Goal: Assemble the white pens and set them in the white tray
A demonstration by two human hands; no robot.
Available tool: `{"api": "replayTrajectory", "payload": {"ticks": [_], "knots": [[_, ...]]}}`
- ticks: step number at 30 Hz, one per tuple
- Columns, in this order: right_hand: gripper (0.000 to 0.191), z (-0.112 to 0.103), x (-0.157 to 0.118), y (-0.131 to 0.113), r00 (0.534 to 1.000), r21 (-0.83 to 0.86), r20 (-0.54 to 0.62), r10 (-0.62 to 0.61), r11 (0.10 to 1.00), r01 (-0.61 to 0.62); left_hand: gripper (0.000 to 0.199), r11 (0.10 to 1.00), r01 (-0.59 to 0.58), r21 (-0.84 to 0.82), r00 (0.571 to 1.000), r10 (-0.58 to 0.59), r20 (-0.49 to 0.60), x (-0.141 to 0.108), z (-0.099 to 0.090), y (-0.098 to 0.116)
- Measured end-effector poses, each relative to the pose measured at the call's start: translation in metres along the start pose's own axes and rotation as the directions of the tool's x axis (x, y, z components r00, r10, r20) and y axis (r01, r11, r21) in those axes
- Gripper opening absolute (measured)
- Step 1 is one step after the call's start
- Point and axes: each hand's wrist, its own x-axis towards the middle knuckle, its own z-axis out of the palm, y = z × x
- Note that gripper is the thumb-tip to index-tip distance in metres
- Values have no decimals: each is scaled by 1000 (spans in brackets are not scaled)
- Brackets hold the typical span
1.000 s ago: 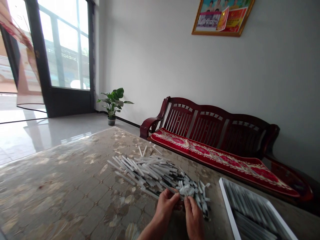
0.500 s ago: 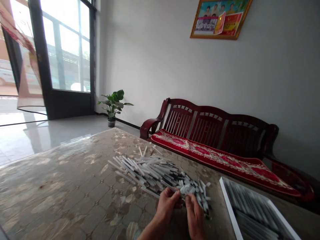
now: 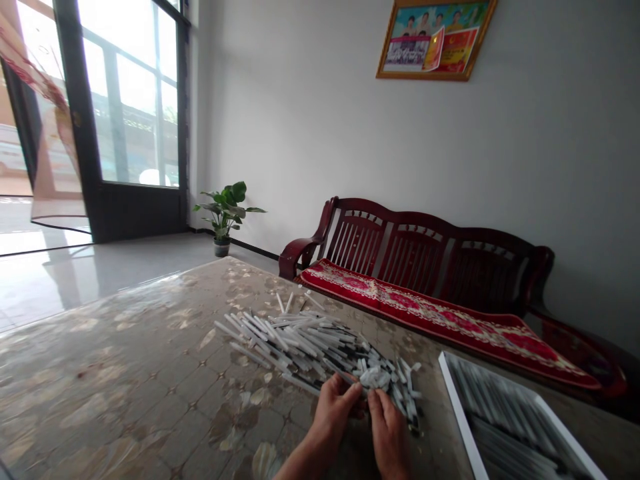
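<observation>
A slim stick [image 3: 365, 392] is pinched, low in the view above the patterned tabletop [image 3: 165, 387], between the narrowed fingertips of the left hand [image 3: 336, 408] and the right hand [image 3: 387, 430] (its outline is too small and blurred for certainty). Just beyond the hands, a loose pile of pale, pen-like sticks [image 3: 295, 337] is spread, and shorter whitish pieces [image 3: 375, 377] are heaped at its right end. To the right, a white-rimmed box [image 3: 457, 413] is seen, filled with dark and clear rods [image 3: 510, 407]. Behind the table, a dark red bench [image 3: 415, 250] is covered along its seat by a red floral runner [image 3: 400, 297].
</observation>
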Motion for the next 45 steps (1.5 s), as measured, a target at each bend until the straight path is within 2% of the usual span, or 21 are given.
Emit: {"api": "replayTrajectory", "payload": {"ticks": [5,10,14,17,19,22,25,28,33,35,37,40,43,45], "knots": [[60,3,3,9,1000,50,6,27,998,-27,49,997,-69,44,997,67,32,1,0,1],[53,6,2,8,999,108,-15,40,993,-38,47,994,-80,70,997,79,16,0,0,3],[51,-9,7,8,976,50,-195,92,995,-84,46,997,-65,41,983,71,-171,3,-4,11],[43,-34,15,14,923,-154,-383,47,981,-114,47,996,-79,37,957,86,-277,5,-7,17],[39,-52,20,21,901,-311,-433,-9,940,-140,47,995,-86,45,949,95,-300,6,-8,19],[36,-70,25,34,922,-522,-377,-87,842,-133,48,993,-97,62,935,112,-337,7,-9,19],[32,-74,26,48,958,-646,-274,-85,754,-118,49,992,-93,81,926,116,-359,7,-8,18],[27,-69,25,56,977,-698,-208,-55,708,-109,48,991,-95,95,932,122,-341,6,-7,17],[24,-63,23,52,967,-714,-210,-147,699,-49,44,993,-80,88,952,102,-287,4,-4,14],[26,-62,24,45,958,-657,-244,-148,752,-51,44,995,-63,81,964,82,-251,4,-3,12],[30,-58,25,34,951,-510,-292,-97,857,-69,43,997,-43,62,974,56,-222,4,-2,9],[37,-45,25,15,957,-98,-290,22,994,-52,43,1000,-10,10,981,12,-196,5,0,5],[41,-27,19,-6,978,289,-172,115,955,-61,42,1000,3,-22,988,-7,-155,4,1,3],[42,-17,14,-17,983,427,-84,165,897,-114,37,1000,-16,10,995,17,-101,3,1,2]]}}
